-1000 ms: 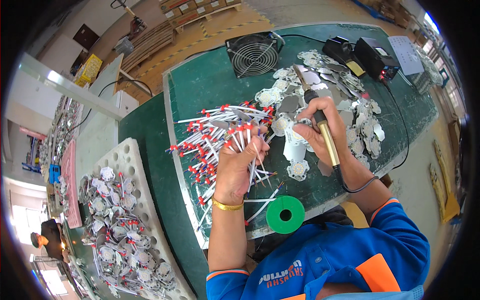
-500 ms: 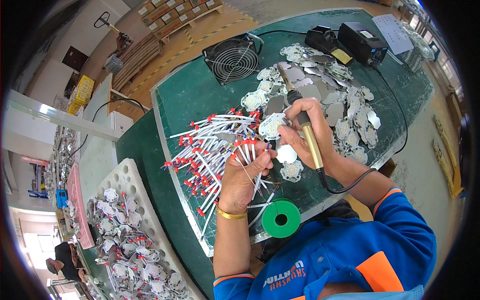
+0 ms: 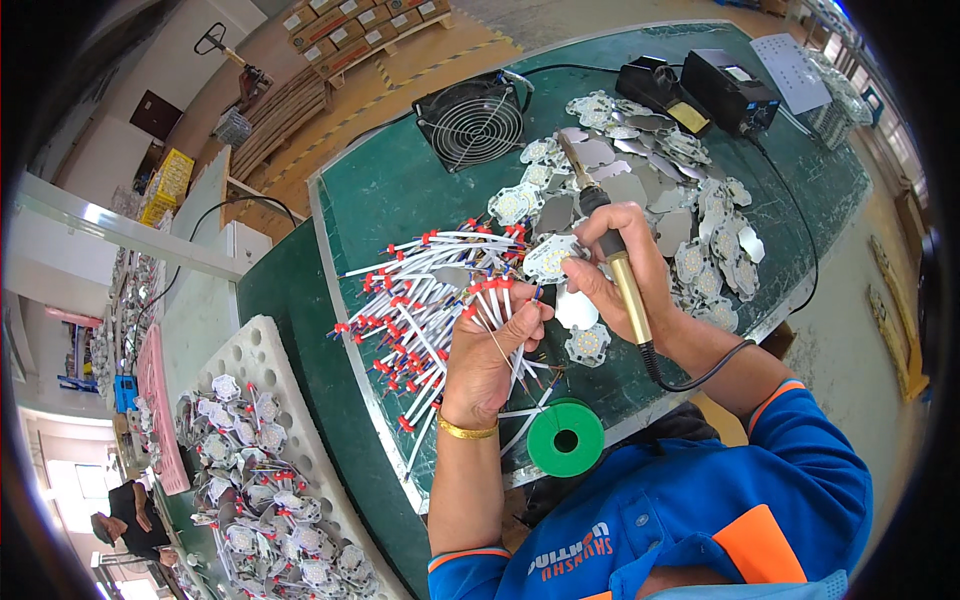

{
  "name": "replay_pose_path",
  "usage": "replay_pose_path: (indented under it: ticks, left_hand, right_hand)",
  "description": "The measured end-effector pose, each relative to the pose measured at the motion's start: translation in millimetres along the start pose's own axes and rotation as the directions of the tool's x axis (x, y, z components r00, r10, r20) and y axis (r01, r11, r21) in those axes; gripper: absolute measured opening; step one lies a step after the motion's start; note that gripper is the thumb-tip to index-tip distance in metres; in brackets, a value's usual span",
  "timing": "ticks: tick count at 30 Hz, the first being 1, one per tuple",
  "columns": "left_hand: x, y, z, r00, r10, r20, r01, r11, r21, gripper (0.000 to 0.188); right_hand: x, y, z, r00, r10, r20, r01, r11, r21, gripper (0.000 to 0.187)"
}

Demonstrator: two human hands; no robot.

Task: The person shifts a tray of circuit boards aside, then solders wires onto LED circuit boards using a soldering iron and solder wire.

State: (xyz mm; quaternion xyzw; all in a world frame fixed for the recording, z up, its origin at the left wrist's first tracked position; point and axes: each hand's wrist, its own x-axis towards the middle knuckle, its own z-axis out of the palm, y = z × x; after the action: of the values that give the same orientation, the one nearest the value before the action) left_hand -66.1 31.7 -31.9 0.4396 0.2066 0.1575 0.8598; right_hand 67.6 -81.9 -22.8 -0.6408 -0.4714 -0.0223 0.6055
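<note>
The right hand (image 3: 651, 281) is wrapped round a gold-and-black soldering iron (image 3: 628, 298), a white LED-dotted board (image 3: 545, 259) at its thumb tip. The left hand (image 3: 480, 358) clutches white wires with red collars (image 3: 494, 304) just below that board, partly hidden by its fingers. The scuffed green tabletop (image 3: 385, 190) carries a square black fan (image 3: 472, 128).

On my feed, large lettering runs across the chest of the blue shirt (image 3: 690, 490), one line orange-red and one white, both askew. I see pale labels on the brown boxes (image 3: 350, 35) stacked at the back, and another on top of the black box (image 3: 732, 95); their print is too small for me. The white sheet (image 3: 790, 72) bears dark marks I cannot read.
</note>
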Motion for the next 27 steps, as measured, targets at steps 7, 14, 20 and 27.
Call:
replay_pose_path:
  ticks: [7, 14, 20, 27]
  left_hand:
    - [1, -1, 0, 1.000, 0.014, -0.014, -0.014, 1.000, -0.006, 0.022]
    - [1, -4, 8, 0.993, 0.097, -0.067, -0.090, 0.991, 0.103, 0.017]
    - [2, -7, 15, 0.976, 0.188, -0.110, -0.131, 0.910, 0.393, 0.014]
    - [1, -6, 4, 1.000, 0.019, -0.013, -0.017, 0.988, 0.156, 0.025]
  right_hand:
    - [0, -2, -1, 1.000, -0.012, 0.004, 0.012, 1.000, -0.029, 0.029]
    - [-1, 6, 2, 0.939, -0.343, 0.036, 0.345, 0.932, -0.107, 0.029]
    - [-6, 11, -2, 0.894, -0.439, 0.086, 0.447, 0.885, -0.132, 0.032]
    - [-5, 6, 5, 0.968, -0.184, -0.169, 0.150, 0.969, -0.196, 0.026]
